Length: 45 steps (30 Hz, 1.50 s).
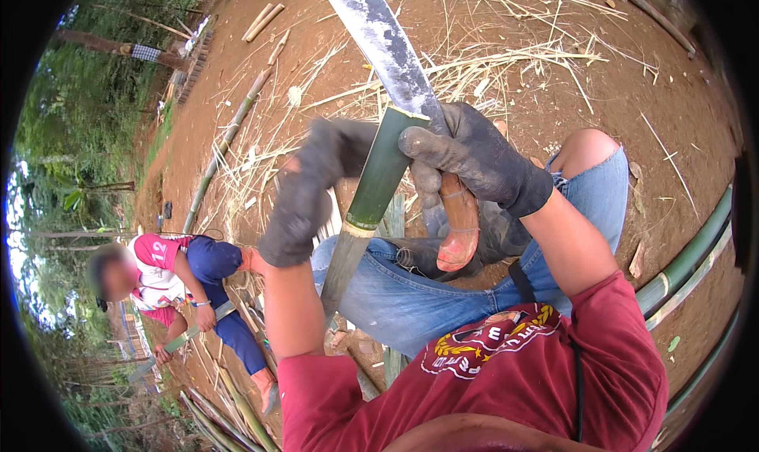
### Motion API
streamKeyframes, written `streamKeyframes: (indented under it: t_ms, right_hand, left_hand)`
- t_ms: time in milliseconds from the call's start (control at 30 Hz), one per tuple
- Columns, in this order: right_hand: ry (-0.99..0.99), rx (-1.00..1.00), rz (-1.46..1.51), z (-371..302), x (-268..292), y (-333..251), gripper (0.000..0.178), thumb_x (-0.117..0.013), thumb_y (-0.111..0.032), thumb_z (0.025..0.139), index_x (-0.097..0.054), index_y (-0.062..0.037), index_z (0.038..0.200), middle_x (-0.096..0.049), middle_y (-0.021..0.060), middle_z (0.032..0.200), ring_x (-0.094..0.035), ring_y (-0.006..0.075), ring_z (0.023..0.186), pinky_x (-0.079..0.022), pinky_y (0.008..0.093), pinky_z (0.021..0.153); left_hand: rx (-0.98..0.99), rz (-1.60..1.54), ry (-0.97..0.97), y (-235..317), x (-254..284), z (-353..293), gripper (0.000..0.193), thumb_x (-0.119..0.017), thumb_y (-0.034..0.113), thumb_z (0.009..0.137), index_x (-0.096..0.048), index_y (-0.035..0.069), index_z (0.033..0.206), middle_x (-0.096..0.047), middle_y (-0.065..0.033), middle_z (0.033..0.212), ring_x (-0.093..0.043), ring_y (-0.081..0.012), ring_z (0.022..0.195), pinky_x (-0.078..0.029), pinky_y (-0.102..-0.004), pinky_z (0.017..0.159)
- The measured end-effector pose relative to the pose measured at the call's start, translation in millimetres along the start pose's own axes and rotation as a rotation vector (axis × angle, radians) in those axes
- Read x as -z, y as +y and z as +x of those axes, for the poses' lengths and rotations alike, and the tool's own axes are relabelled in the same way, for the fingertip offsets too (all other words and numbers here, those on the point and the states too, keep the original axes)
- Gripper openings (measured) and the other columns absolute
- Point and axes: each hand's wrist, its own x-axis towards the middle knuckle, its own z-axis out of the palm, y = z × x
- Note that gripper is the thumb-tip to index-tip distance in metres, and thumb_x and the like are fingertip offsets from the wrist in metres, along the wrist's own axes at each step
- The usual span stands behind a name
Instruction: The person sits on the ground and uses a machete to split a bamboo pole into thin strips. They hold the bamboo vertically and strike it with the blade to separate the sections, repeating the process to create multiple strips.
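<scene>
A green bamboo piece (pixel 382 166) slants in front of me, with a pale cut top end and a node ring partway down. My right hand (pixel 486 156), in a dark grey work glove, is closed around the machete where blade meets handle. Its thumb presses on the bamboo near the cut end. The machete (pixel 379 37) points up and away, its broad stained blade beside the bamboo's top, its curved brown wooden handle hanging below my fist. My left hand (pixel 304 191), also gloved, is blurred at the bamboo's left side; its fingers run behind the piece, so their grip is hidden.
Thin bamboo shavings (pixel 506 65) litter the brown dirt ahead. A long bamboo pole (pixel 225 140) lies to the left, and thick green poles (pixel 684 254) lie at the right. At left, another person (pixel 186 282) sits holding a bamboo strip. My bent knees frame the work.
</scene>
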Motion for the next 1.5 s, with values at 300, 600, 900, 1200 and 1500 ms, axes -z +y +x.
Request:
streamKeyframes:
  t_ms: [300,600,900,1200,1500]
  right_hand:
    - [0.219,0.007,-0.145,-3,7,-12,0.038,-0.056,-0.037,0.099,-0.064,-0.0004,0.104,-0.055,0.0012,0.057,-0.055,0.0092,0.049,-0.045,0.0248,0.048]
    - [0.343,0.031,-0.214,4,21,1,0.047,-0.05,-0.021,0.099,-0.046,-0.0005,0.141,-0.059,0.0036,0.076,-0.06,0.0117,0.065,-0.052,0.0266,0.058]
    - [0.05,0.166,-0.745,14,32,18,0.037,-0.051,-0.037,0.102,-0.062,-0.0021,0.098,-0.059,0.003,0.072,-0.059,0.013,0.062,-0.048,0.027,0.056]
    - [-0.131,0.37,-1.288,-1,-27,42,0.059,-0.079,-0.053,0.07,-0.065,-0.0033,0.099,-0.066,0.011,0.079,-0.067,0.0263,0.071,-0.051,0.037,0.065]
    - [-0.12,0.336,-1.382,5,-26,43,0.066,-0.076,-0.061,0.067,-0.065,-0.0047,0.1,-0.068,0.0105,0.083,-0.066,0.0292,0.07,-0.051,0.0386,0.063]
  left_hand:
    - [0.348,-0.304,0.119,3,-52,-42,0.056,-0.048,0.047,0.1,-0.057,-0.003,0.124,-0.064,-0.0098,0.077,-0.062,-0.0184,0.059,-0.05,-0.0298,0.054]
    - [0.165,-0.632,0.102,-46,-45,-46,0.068,-0.062,0.03,0.092,-0.034,-0.009,0.141,-0.062,-0.0109,0.095,-0.065,-0.0202,0.079,-0.055,-0.0316,0.066]
    - [0.213,-0.472,0.453,-46,-49,-63,0.045,-0.052,0.037,0.1,-0.059,-0.005,0.115,-0.059,-0.0041,0.077,-0.055,-0.0109,0.055,-0.045,-0.0238,0.05]
    - [-0.006,-0.156,0.578,-81,-43,-87,0.05,-0.054,0.049,0.098,-0.061,0.0,0.108,-0.068,-0.0098,0.083,-0.065,-0.0133,0.067,-0.051,-0.024,0.057]
    - [0.003,-0.469,0.579,-79,-57,-91,0.027,-0.057,0.02,0.101,-0.06,0.0,0.119,-0.068,-0.0102,0.097,-0.066,-0.0158,0.08,-0.054,-0.0294,0.065]
